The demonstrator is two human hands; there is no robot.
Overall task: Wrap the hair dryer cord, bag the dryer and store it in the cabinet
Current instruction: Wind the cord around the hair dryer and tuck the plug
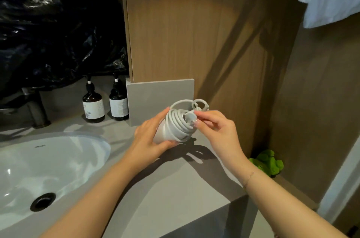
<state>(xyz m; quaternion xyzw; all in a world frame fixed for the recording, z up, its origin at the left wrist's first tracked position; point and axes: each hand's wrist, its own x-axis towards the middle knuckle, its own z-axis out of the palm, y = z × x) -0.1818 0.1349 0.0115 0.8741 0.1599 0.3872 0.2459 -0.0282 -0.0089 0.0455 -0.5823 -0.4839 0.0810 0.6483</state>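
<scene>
The left hand [151,138] grips the hair dryer [171,128] between both hands; the right hand [216,126] pinches the cord [180,102] end; loosen that pinch and the coils could spring loose

The hair dryer [162,134] is pale grey-white, held tilted in the air just above the grey desk [165,185], to the right of the sink [58,159]. Its cord [180,121], the same pale colour, is coiled in close turns around the body, with a loose loop standing up at the top end.
</scene>
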